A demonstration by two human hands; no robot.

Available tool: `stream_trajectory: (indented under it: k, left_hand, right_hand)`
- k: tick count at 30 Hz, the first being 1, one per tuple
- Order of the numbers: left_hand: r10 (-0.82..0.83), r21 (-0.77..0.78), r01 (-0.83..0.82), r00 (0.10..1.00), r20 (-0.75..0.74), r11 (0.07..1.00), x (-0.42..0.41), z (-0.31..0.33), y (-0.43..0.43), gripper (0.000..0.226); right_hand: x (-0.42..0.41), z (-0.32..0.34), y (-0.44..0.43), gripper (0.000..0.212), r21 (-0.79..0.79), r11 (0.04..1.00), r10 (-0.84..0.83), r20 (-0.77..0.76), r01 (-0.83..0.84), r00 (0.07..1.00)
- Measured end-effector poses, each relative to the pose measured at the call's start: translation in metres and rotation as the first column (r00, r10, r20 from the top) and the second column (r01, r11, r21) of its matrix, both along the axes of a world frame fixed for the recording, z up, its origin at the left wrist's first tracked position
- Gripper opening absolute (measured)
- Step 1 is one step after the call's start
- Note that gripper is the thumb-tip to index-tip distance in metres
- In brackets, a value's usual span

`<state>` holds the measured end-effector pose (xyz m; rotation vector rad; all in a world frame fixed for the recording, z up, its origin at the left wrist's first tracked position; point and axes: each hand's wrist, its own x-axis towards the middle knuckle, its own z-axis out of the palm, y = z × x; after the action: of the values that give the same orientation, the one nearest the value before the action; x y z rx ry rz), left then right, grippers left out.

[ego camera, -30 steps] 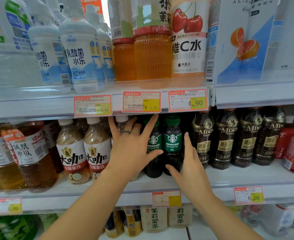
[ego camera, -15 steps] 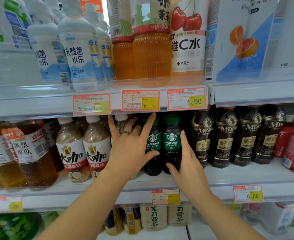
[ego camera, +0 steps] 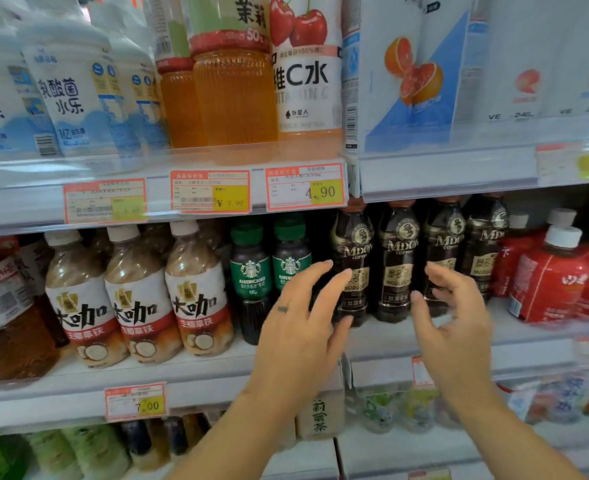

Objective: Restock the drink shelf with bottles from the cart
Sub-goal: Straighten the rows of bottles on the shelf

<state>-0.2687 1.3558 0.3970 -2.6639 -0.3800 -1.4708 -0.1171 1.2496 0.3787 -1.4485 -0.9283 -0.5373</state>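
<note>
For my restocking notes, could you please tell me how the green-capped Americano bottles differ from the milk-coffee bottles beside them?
The Americano bottles have green caps, green labels and dark contents; the milk-coffee bottles have white caps, white-and-red labels, beige contents and look wider. Both stand upright on the middle shelf.

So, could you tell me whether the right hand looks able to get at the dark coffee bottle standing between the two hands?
Probably yes. The right hand is open and empty, just right of the dark coffee bottle, which stands at the shelf's front edge. Nothing lies between them, and the left hand is off to the other side.
</note>
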Motion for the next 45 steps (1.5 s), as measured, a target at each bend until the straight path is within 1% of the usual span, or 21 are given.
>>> stream_trajectory:
  k: [1, 3, 4, 6, 8, 10, 13, 15, 19, 23, 25, 26, 27, 29, 31, 33, 35, 37, 39, 42, 45]
  left_hand:
    - [-0.047, -0.117, 0.047, 0.999, 0.002, 0.992, 0.013, 0.000, -0.008, 0.055]
    - [-0.091, -0.341, 0.104, 0.994, 0.056, 0.934, 0.038, -0.001, -0.020, 0.067]
    - [-0.093, -0.425, 0.115, 0.993, 0.073, 0.898, 0.049, -0.003, -0.023, 0.076]
    - [-0.058, -0.517, 0.101, 0.993, 0.099, 0.850, 0.068, -0.006, -0.024, 0.089]
    - [-0.015, -0.547, 0.091, 0.990, 0.141, 0.832, 0.081, -0.009, -0.021, 0.095]
    - [0.023, -0.562, 0.077, 0.985, 0.169, 0.823, 0.090, -0.011, -0.018, 0.099]
    - [0.097, -0.556, 0.023, 0.978, 0.186, 0.831, 0.096, -0.011, -0.015, 0.101]
    - [0.119, -0.552, 0.012, 0.972, 0.202, 0.834, 0.098, -0.009, -0.015, 0.099]
    - [0.077, -0.568, 0.056, 0.975, 0.207, 0.821, 0.097, -0.008, -0.015, 0.095]
    - [0.035, -0.570, 0.100, 0.975, 0.221, 0.815, 0.094, -0.007, -0.013, 0.097]
    - [0.025, -0.578, 0.096, 0.980, 0.198, 0.811, 0.092, -0.006, -0.016, 0.099]
    - [0.042, -0.547, 0.062, 0.984, 0.174, 0.835, 0.090, -0.005, -0.019, 0.099]
    - [0.082, -0.468, 0.000, 0.985, 0.155, 0.883, 0.089, -0.005, -0.023, 0.097]
    - [0.189, -0.221, -0.158, 0.973, 0.129, 0.963, 0.093, -0.006, -0.031, 0.087]
    - [0.248, -0.008, -0.249, 0.960, 0.131, 0.969, 0.103, -0.004, -0.038, 0.072]
    - [0.236, 0.118, -0.254, 0.961, 0.146, 0.960, 0.115, 0.004, -0.043, 0.059]
    - [0.212, 0.213, -0.232, 0.971, 0.112, 0.949, 0.128, 0.015, -0.046, 0.053]
    - [0.228, 0.276, -0.231, 0.973, 0.043, 0.933, 0.143, 0.026, -0.047, 0.053]
    - [0.289, 0.284, -0.275, 0.957, -0.007, 0.919, 0.156, 0.038, -0.046, 0.056]
    - [0.381, 0.281, -0.359, 0.924, -0.027, 0.890, 0.165, 0.046, -0.040, 0.056]
    - [0.390, 0.307, -0.364, 0.921, -0.024, 0.879, 0.165, 0.044, -0.036, 0.052]
  right_hand:
    - [0.005, 0.000, -0.002, 0.035, -0.012, 1.000, 0.010, -0.038, -0.011, 0.999]
    - [0.012, 0.000, -0.002, 0.045, -0.069, 0.997, 0.032, -0.101, -0.039, 0.994]
    - [0.015, 0.001, -0.002, 0.050, -0.109, 0.992, 0.043, -0.125, -0.056, 0.991]
    - [0.019, 0.001, 0.000, 0.059, -0.169, 0.979, 0.087, -0.168, -0.115, 0.982]
    - [0.020, 0.000, 0.005, 0.065, -0.207, 0.964, 0.129, -0.191, -0.168, 0.973]
    - [0.021, -0.002, 0.009, 0.067, -0.236, 0.955, 0.133, -0.196, -0.179, 0.971]
    - [0.025, -0.001, 0.013, 0.067, -0.256, 0.956, 0.104, -0.170, -0.146, 0.980]
    - [0.027, -0.001, 0.013, 0.066, -0.267, 0.956, 0.085, -0.131, -0.118, 0.988]
    - [0.028, -0.003, 0.012, 0.062, -0.256, 0.962, 0.078, -0.086, -0.097, 0.993]
    - [0.028, -0.002, 0.007, 0.063, -0.258, 0.954, 0.138, -0.068, -0.151, 0.988]
    - [0.034, 0.005, -0.004, 0.060, -0.214, 0.966, 0.137, -0.041, -0.143, 0.990]
    - [0.042, 0.010, -0.012, 0.057, -0.163, 0.982, 0.095, -0.022, -0.097, 0.995]
    - [0.052, 0.015, -0.020, 0.055, -0.106, 0.994, 0.034, -0.017, -0.036, 0.999]
    - [0.072, 0.024, -0.032, 0.054, -0.050, 0.996, -0.070, -0.057, 0.067, 0.996]
    - [0.085, 0.027, -0.035, 0.059, -0.081, 0.990, -0.119, -0.088, 0.112, 0.989]
    - [0.091, 0.026, -0.031, 0.067, -0.122, 0.989, -0.101, -0.132, 0.085, 0.986]
    - [0.099, 0.024, -0.025, 0.073, -0.132, 0.991, -0.041, -0.192, 0.016, 0.981]
    - [0.108, 0.021, -0.021, 0.075, -0.121, 0.991, 0.015, -0.283, -0.051, 0.959]
    - [0.114, 0.019, -0.020, 0.074, -0.152, 0.983, 0.042, -0.372, -0.105, 0.927]
    - [0.119, 0.014, -0.022, 0.067, -0.202, 0.973, 0.026, -0.382, -0.111, 0.924]
    - [0.121, 0.015, -0.024, 0.066, -0.199, 0.973, 0.036, -0.377, -0.118, 0.926]
